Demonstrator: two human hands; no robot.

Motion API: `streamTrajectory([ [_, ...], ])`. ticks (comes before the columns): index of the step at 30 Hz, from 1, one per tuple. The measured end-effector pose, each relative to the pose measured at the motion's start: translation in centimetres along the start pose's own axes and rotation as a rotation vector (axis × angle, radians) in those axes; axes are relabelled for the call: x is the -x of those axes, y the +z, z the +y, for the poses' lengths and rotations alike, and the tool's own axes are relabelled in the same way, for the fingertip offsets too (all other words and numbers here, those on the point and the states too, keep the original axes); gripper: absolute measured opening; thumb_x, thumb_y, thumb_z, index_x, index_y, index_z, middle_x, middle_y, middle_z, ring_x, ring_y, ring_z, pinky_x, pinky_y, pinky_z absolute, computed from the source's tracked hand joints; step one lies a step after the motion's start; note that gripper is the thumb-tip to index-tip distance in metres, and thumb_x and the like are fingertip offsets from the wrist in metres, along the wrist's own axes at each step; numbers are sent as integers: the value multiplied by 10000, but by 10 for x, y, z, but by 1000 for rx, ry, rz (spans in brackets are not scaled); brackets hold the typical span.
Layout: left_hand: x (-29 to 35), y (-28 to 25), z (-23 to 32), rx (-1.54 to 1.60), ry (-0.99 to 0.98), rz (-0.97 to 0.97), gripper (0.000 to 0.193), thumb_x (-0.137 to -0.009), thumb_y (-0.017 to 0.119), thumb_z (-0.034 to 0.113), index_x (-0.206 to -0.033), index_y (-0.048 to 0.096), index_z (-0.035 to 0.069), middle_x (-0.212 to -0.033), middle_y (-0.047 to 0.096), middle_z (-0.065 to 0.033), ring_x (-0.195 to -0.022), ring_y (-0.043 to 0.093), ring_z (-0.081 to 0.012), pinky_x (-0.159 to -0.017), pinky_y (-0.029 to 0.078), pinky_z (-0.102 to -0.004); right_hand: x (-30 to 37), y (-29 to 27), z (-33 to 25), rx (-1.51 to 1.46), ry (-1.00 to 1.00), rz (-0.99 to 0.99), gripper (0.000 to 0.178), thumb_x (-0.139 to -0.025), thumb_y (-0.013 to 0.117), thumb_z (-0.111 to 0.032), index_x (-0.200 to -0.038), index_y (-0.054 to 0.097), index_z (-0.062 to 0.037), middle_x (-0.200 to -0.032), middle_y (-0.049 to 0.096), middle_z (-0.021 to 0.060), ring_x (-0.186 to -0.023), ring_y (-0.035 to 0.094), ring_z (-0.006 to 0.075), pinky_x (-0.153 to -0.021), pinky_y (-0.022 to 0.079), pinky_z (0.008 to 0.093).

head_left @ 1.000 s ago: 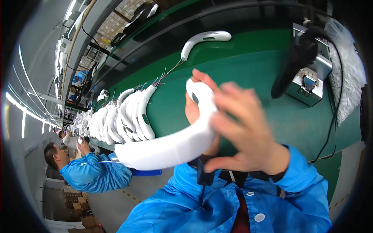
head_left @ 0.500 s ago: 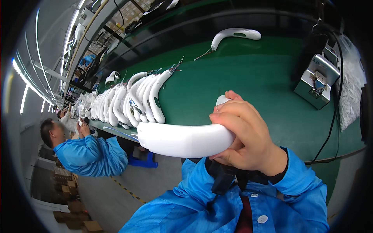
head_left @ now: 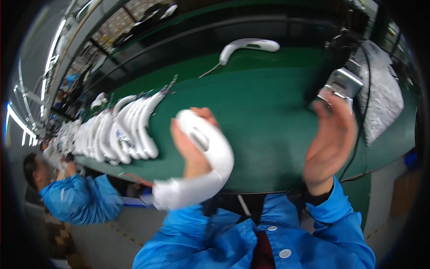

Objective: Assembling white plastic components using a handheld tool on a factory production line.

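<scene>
One curved white plastic piece (head_left: 204,166), crescent-shaped with a rounded head and a blunt lower end, is now held by the left hand (head_left: 190,143) alone. The thumb and fingers close around its upper bend; the lower end hangs free toward the near left, over the near edge of the green bench (head_left: 264,112).

Change noted: half a second ago both hands were clasped over the piece close to the chest. The right hand (head_left: 329,139) has since let go and lifted away to the right, palm open, fingers spread apart and holding nothing, blurred with motion. The piece has also turned, so that its rounded head now faces the camera with a recessed slot showing.

Reading: the two-handed grip is finished and the piece rests in one hand, most likely presented for a look at its face; the free hand sits near the small grey device (head_left: 344,83) at the far right.

Other entries:
- Row of matching white pieces (head_left: 118,134), stacked side by side on the bench, left, well apart from the held one.
- Single white piece with a trailing wire (head_left: 246,47), far centre.
- Clear plastic bag (head_left: 385,98), far right.
- Co-worker in a blue jacket (head_left: 74,199), near left, beside the bench.
</scene>
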State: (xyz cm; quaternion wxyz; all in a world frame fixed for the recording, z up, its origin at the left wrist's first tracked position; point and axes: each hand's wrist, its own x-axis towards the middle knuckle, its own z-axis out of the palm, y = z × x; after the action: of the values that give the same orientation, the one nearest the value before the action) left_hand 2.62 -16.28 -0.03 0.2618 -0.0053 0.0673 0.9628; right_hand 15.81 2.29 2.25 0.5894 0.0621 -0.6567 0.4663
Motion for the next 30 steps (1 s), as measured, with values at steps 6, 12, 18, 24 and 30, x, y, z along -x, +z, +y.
streamTrajectory([
  [6,-78,15,3,-1005,-81,-241,583,-930,359,530,-1018,581,-1,-736,606,-98,-611,603,-201,-580,505,-284,-39,-21,70,-47,310,-136,652,-954,430,-476,-1361,325,23,-1253,501,152,-1140,501,204,-967,375,333],
  [12,-111,29,-72,-1388,51,-452,475,-941,454,420,-1046,621,-13,-727,621,-65,-612,598,-124,-574,484,-243,-45,-30,86,-180,575,-226,698,-861,489,-621,-1149,522,14,-938,622,93,-853,613,178,-775,472,297],
  [18,-113,28,-91,-1545,145,-554,398,-926,521,372,-1009,629,-1,-751,609,-55,-649,587,-101,-598,498,-242,-45,-64,77,-375,708,-86,752,-869,313,-705,-1080,505,-9,-715,555,74,-602,540,150,-593,450,266],
  [24,-112,23,-93,-1644,294,-607,479,-905,525,458,-971,626,-6,-731,609,-71,-640,598,-125,-600,510,-260,-81,-65,77,-200,423,58,775,-834,269,-762,-1066,477,-53,-668,504,54,-576,491,148,-568,429,283],
  [30,-110,23,-94,-1649,325,-627,512,-900,518,492,-967,625,-3,-712,610,-75,-642,607,-136,-601,514,-266,-82,-67,95,-122,345,7,783,-818,297,-773,-1047,475,-46,-674,516,63,-571,499,147,-552,426,279],
])
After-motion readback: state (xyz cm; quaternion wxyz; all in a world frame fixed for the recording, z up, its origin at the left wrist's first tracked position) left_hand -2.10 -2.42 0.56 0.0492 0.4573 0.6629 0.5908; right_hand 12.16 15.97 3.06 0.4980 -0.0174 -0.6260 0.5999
